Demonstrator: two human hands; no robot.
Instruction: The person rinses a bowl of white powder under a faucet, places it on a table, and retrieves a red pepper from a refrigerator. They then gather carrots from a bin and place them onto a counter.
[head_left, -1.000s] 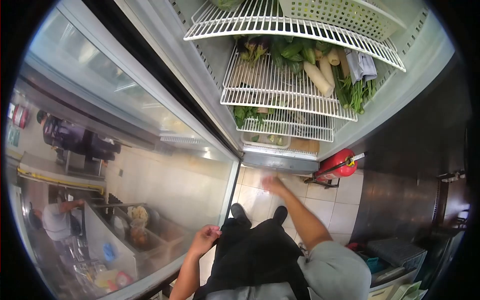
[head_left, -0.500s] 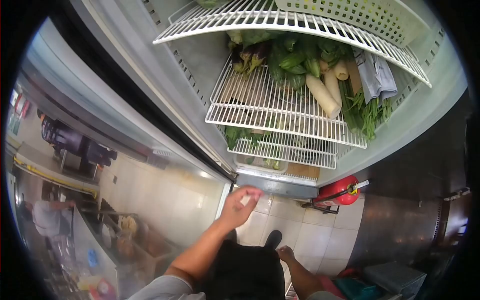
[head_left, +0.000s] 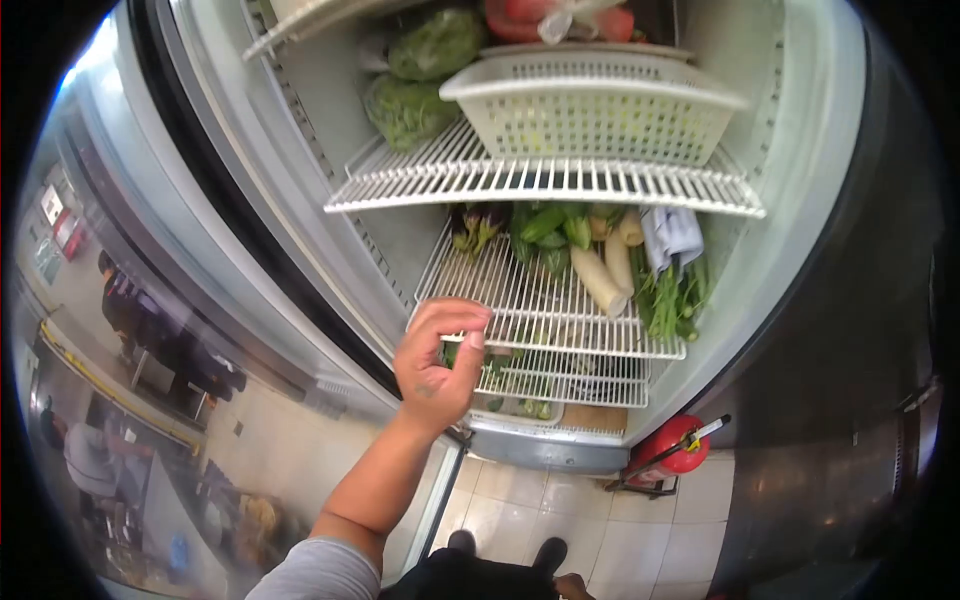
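Two hands, both the person's own. Left hand [head_left: 420, 365]: raised before the refrigerator shelves, fingers curled towards the thumb in a narrow loop, thumb tip just beside the fingertips. Contact with the wire behind cannot be told. Right hand [head_left: 573, 587]: well below those fingers, cut by the frame edge; its finger state cannot be told.

One grey sleeve [head_left: 318, 572], below and left of the raised fingers. Black clothing [head_left: 465, 578] and a pair of dark shoes [head_left: 549, 555], directly below.

One glass door [head_left: 300, 430], standing open, left of the fingers. One middle wire shelf [head_left: 545, 328], nearest to the fingertips, behind them and extending right. One lower wire shelf [head_left: 575, 390], below and right, with green leaves [head_left: 496, 362] near the thumb.

Contents of the middle shelf, above the fingers and rightward: dark eggplants [head_left: 478, 230]; green vegetables [head_left: 545, 225]; long pale roots [head_left: 598, 282]; green stalks [head_left: 665, 305] beneath a grey-blue wrapping [head_left: 670, 238].

One upper wire shelf [head_left: 545, 180], well above the fingers, bearing a perforated white basket [head_left: 600, 115] and, left of it, bagged greens [head_left: 405, 110].

One red fire extinguisher [head_left: 682, 450], on the tiled floor [head_left: 620, 540], lower right of the fingers.

Two other people, far left, seen through the glass: one in dark clothing [head_left: 165, 325], one in a pale top [head_left: 92, 460].
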